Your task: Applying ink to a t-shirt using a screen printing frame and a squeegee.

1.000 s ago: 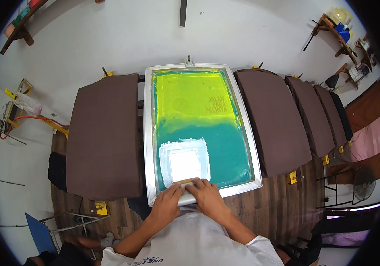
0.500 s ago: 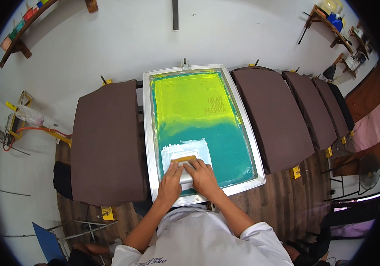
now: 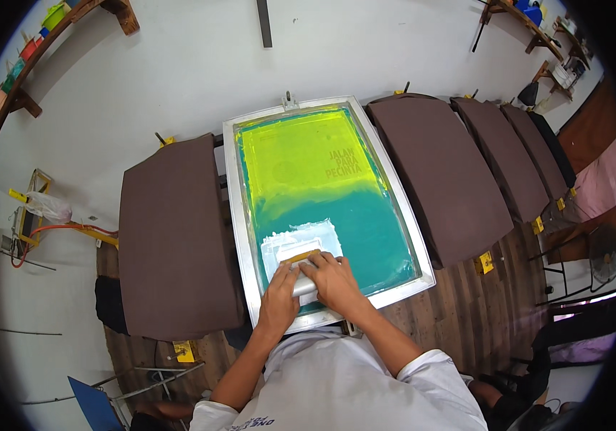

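Observation:
Both my hands grip one squeegee with a yellowish-brown edge (image 3: 301, 256) and a pale body below it. My left hand (image 3: 279, 298) wraps its left part and my right hand (image 3: 333, 284) its right part, thumbs close together in the middle. The squeegee stands on the near left part of a screen-printing frame (image 3: 419, 248). White ink (image 3: 326, 233) lies in a patch on the mesh just beyond and around the squeegee. The mesh is teal (image 3: 365, 230) at the near side and yellow-green (image 3: 279, 151) at the far side, with brownish lettering. My fingers hide parts of the squeegee.
Dark brown padded boards (image 3: 179, 237) flank the frame on the left, and several more (image 3: 444, 179) stand on the right. A hinge clamp (image 3: 289, 102) sits at the frame's far edge. Wall shelves (image 3: 57, 54) hold coloured containers. A fan (image 3: 604, 264) stands at far right.
The whole view has turned slightly, so the frame and boards sit tilted a little differently. Both hands keep their grip on the squeegee, which has barely moved over the mesh.

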A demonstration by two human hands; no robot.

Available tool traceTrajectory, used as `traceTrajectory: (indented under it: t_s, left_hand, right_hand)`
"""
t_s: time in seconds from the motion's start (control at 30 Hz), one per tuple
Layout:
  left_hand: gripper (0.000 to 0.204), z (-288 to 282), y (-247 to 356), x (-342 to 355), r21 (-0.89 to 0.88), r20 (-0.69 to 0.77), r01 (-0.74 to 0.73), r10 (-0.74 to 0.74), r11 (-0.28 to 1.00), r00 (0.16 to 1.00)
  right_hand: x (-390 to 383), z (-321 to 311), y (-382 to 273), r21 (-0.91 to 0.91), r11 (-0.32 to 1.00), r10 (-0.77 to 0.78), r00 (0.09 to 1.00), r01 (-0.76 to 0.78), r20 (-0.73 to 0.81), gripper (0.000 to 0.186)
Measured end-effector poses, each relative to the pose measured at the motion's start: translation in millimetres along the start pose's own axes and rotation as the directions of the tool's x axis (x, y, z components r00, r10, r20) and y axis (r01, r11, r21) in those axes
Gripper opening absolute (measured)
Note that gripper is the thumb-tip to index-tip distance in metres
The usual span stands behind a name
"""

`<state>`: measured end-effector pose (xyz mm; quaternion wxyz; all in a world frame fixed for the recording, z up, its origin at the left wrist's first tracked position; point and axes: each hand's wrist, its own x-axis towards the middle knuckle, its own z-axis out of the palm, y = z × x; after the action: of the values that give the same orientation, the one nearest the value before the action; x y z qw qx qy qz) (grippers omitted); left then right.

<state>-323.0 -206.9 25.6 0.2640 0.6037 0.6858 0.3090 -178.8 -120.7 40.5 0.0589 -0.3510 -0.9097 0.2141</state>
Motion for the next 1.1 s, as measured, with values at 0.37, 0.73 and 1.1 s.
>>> traceTrajectory:
  t_s: [0.37, 0.73, 1.1]
  left_hand:
    - [0.062, 7, -10, -5, 0.097, -0.041, -0.070, 0.075, 0.993, 0.996]
    - [0.067, 5, -9, -7, 0.135, 0.016, -0.044, 0.042, 0.990, 0.999]
    - [0.069, 7, -7, -18, 0.066, 0.015, -0.041, 0.040, 0.997, 0.999]
  right_hand:
    - [-6, 15, 1, -0.039, 0.999, -0.042, 0.984, 0.035, -0.175, 0.053]
    - [-12, 27, 3, -0.009, 1.000, -0.015, 0.982, 0.014, -0.189, 0.041]
    - [-16, 6, 0, 0.025, 1.000, 0.005, 1.000, -0.004, -0.013, 0.041]
